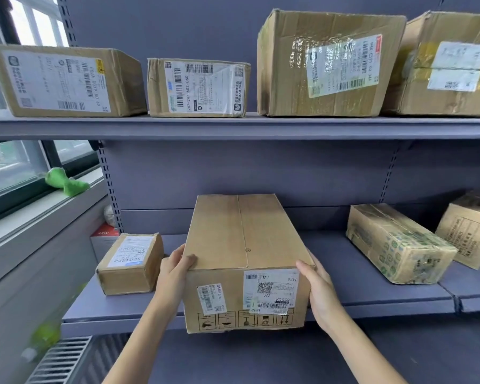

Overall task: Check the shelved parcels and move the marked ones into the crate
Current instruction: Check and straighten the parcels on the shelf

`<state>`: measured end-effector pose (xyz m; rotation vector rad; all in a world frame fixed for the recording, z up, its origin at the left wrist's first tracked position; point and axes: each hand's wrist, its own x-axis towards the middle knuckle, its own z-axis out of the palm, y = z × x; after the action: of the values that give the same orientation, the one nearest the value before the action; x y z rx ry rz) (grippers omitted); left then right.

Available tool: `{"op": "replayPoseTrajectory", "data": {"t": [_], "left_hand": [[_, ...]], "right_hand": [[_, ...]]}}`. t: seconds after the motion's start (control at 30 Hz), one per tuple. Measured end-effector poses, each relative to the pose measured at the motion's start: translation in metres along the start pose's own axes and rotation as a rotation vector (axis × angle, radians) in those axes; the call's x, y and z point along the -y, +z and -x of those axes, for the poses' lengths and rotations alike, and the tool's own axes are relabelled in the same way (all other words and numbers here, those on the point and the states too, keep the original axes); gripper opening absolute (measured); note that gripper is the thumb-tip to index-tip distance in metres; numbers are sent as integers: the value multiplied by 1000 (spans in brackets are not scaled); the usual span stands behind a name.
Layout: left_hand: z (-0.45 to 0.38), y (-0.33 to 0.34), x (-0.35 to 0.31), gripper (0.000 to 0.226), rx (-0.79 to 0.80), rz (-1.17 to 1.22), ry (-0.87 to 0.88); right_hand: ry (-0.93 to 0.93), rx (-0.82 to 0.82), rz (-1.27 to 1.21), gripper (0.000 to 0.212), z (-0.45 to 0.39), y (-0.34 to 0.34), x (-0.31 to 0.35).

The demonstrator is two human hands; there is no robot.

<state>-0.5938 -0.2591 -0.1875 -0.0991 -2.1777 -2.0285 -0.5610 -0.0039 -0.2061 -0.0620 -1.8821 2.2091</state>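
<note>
Grey-violet metal shelving is filling the view, with a window and its sill running along the left side. On the lower shelf (pixel 372 295) a tall cardboard parcel (pixel 244 245) is standing with its near end overhanging the shelf's front edge; whether its base is resting on the shelf or lifted cannot be told. The left hand (pixel 175 268) is gripping the parcel's left side, thumb hooked over the top edge, while the right hand (pixel 317 286) is clasping the right side, thumb lying on the front face beside a white label (pixel 270 291).

Just beside the left hand a small labelled box (pixel 130 263) is sitting, leaving only a narrow gap on that side. To the right, open shelf is stretching between the held parcel and a taped box (pixel 396 245) lying at an angle, with another printed carton (pixel 467 234) behind it at the frame's edge. Space in front of the shelf edge, around the forearms, is standing open.

Overhead, the upper shelf (pixel 233 127) is carrying four labelled cartons in a row, its front lip sitting well above the parcel's top. A green soft toy (pixel 67 181) is lying on the window sill, well apart from the hands.
</note>
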Motion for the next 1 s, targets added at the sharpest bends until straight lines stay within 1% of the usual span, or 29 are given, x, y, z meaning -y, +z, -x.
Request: {"op": "replayPoseTrajectory", "data": {"t": [0.07,0.13,0.2,0.23,0.27,0.3,0.37,0.4,0.47,0.53,0.6,0.63,0.7,0.73,0.8,0.9,0.97,1.0], "left_hand": [[2,-1,1,24,-2,-17,5],[4,0,1,24,-3,-37,-7],[3,2,2,32,-20,-107,-12],[3,2,1,38,-52,-188,-4],[2,2,-1,42,-98,-293,28],[2,2,-4,44,-139,-406,96],[4,3,-11,42,-155,-607,267],[6,5,-15,41,-133,-682,331],[9,11,-23,38,-64,-797,425],[10,22,-28,33,7,-908,512],[12,33,-32,30,38,-1040,558],[13,36,-34,33,36,-1084,568],[15,39,-39,42,33,-1081,576],[16,39,-40,43,32,-1045,566],[19,35,-43,36,22,-927,517],[22,31,-44,32,42,-685,397],[22,33,-45,26,57,-536,348],[22,35,-46,29,43,-455,307]], "right_hand": [[8,-7,-18,29,1,0,-2],[62,-32,-31,30,4,-1,-8],[140,-35,-64,37,11,-1,-18],[181,-46,-91,43,15,-3,-25],[232,-72,-107,48,18,-5,-31],[281,-103,-105,47,22,-6,-37],[364,-173,-46,38,27,-10,-48],[405,-203,-28,38,30,-12,-53],[500,-226,-48,48,33,-12,-60],[610,-195,-127,60,36,-10,-60],[638,-189,-249,60,36,-9,-59],[611,-212,-318,55,34,-9,-58],[517,-259,-445,42,31,-10,-53],[454,-271,-485,36,29,-12,-47],[307,-285,-517,26,22,-15,-29],[39,-277,-503,26,7,-19,18],[-120,-212,-414,27,-1,-14,51],[-174,-168,-334,29,-4,-10,64]]}}
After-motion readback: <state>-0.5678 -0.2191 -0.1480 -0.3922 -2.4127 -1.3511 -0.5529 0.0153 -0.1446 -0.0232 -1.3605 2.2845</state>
